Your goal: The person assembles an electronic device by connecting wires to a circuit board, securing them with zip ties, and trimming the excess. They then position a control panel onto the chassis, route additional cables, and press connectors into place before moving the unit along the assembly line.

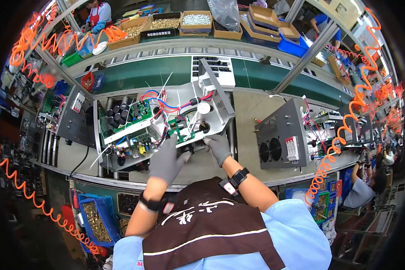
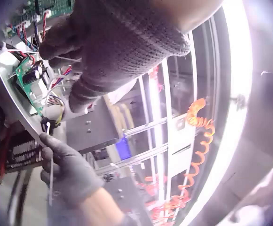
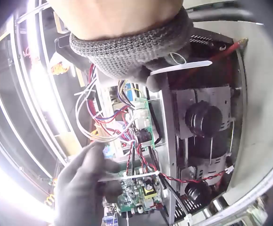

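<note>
An opened metal chassis lies on the bench, full of wires and circuit boards. My gloved left hand reaches over its near edge, index finger at the small green board and thumb apart from it. In the left wrist view this hand spreads finger and thumb around the wires. At the chassis's near right corner, my gloved right hand pinches a thin white cable tie. That tie hangs past its fingertips in the left wrist view, beside the metal edge.
Similar dark units stand to the right and left. Behind is a green conveyor with a white tray of black parts. Boxes of small parts line the shelf. Coiled orange hoses hang at both sides.
</note>
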`<state>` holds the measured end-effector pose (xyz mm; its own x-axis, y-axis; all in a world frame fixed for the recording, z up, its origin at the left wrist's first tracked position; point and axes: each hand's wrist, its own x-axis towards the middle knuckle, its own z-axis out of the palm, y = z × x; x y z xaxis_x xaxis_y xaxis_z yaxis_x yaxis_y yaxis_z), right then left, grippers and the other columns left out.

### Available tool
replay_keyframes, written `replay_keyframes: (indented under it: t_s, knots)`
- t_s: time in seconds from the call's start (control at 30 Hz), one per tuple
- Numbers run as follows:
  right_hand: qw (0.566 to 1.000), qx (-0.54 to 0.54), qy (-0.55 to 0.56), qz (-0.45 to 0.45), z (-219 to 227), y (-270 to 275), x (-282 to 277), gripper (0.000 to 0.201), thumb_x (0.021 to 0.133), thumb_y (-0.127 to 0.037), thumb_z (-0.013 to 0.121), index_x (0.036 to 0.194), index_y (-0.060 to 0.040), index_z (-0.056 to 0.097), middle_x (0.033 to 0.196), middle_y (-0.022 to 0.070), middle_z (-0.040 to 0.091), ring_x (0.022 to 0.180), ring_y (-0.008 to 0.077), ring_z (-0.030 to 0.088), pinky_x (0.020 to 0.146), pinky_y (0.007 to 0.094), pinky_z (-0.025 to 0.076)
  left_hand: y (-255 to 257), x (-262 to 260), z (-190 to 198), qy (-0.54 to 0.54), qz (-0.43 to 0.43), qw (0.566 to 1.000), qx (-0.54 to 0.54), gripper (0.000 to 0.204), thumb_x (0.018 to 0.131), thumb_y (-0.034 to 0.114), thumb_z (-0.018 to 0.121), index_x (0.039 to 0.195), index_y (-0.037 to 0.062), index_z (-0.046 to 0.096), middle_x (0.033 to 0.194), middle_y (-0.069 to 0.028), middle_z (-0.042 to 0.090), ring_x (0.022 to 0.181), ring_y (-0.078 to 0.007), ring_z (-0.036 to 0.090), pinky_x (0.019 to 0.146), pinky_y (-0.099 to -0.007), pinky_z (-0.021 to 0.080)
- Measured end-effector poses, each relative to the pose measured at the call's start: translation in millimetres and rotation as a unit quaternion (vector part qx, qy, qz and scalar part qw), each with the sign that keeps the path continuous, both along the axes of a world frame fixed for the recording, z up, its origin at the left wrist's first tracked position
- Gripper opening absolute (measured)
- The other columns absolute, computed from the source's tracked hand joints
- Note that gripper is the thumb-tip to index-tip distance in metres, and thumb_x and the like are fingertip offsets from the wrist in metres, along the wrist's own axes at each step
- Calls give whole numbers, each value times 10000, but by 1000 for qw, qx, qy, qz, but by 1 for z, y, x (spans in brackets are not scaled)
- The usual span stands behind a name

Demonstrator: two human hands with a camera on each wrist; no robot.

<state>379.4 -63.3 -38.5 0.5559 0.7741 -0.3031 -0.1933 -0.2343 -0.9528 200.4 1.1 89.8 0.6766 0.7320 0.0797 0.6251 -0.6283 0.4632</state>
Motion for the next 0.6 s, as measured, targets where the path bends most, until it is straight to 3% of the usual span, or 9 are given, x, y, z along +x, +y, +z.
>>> replay_keyframes:
  t_s: [0.1, 0.13, 0.2, 0.23, 0.3, 0.33, 0.37, 0.43, 0.6]
  knots:
    - [999, -19, 40, 27, -6, 3, 1, 163, 747, -87, 576, 814, 54, 624, 607, 76, 576, 499, 122, 507, 483, 256, 387, 18, 46, -20, 222, 14, 973, -59, 576, 748, 277, 619, 1219, 45, 383, 982, -173, 562, 889, -324, 560, 732, -396, 451]
    - [996, -35, 74, 43, -7, 4, 0, 167, 747, -78, 578, 829, 60, 622, 628, 77, 578, 512, 125, 511, 490, 250, 395, 23, 50, -30, 229, 17, 972, -53, 576, 748, 277, 619, 1219, 45, 383, 982, -173, 562, 889, -324, 560, 732, -396, 451]
    - [997, -10, 79, 25, -14, 6, -3, 157, 743, -85, 580, 804, 52, 626, 600, 76, 578, 494, 124, 511, 478, 256, 388, 34, 52, -51, 70, -20, 997, 17, 428, 773, 194, 570, 1167, 85, 446, 938, -168, 570, 815, -360, 575, 693, -420, 458]
    - [997, 8, 76, 5, -19, 5, -5, 149, 738, -91, 582, 778, 44, 630, 573, 76, 578, 475, 123, 511, 466, 261, 382, 42, 52, -57, 79, -24, 996, 19, 428, 773, 194, 570, 1167, 85, 446, 938, -168, 570, 815, -360, 575, 693, -420, 458]
    - [998, 2, 58, -13, -19, 7, -5, 144, 738, -93, 585, 777, 38, 631, 564, 75, 579, 471, 124, 512, 465, 261, 385, 58, 59, -53, -43, -56, 996, -61, 341, 761, 158, 571, 1094, 101, 519, 860, -170, 586, 766, -347, 585, 663, -399, 463]
    - [999, -4, 34, -29, -18, 10, -5, 140, 738, -95, 587, 775, 33, 632, 554, 74, 579, 467, 124, 512, 464, 260, 388, 61, 63, -50, -69, -24, 986, -149, 262, 765, 121, 572, 1021, 68, 565, 747, -128, 605, 643, -258, 598, 581, -340, 466]
    - [999, 1, 39, -32, -19, 13, -5, 140, 738, -95, 587, 775, 33, 632, 554, 74, 579, 467, 124, 512, 464, 260, 388, 64, 67, -50, -63, -28, 987, -145, 262, 765, 121, 572, 1021, 68, 565, 747, -128, 605, 643, -258, 598, 581, -340, 466]
    - [997, 6, 67, -47, -21, 16, -7, 135, 739, -99, 590, 776, 23, 634, 543, 72, 579, 463, 124, 513, 458, 263, 391, 71, 72, -52, -79, 8, 935, -344, 275, 809, 94, 552, 1078, 41, 547, 677, -38, 577, 561, -98, 539, 492, -252, 446]
    - [993, -1, 92, -72, -8, 35, -8, 151, 735, -103, 597, 799, 27, 639, 545, 68, 580, 464, 127, 517, 448, 266, 385, 80, 74, -56, -91, -31, 910, -404, 431, 796, 79, 543, 1220, 95, 464, 671, -37, 569, 544, -93, 542, 481, -248, 451]
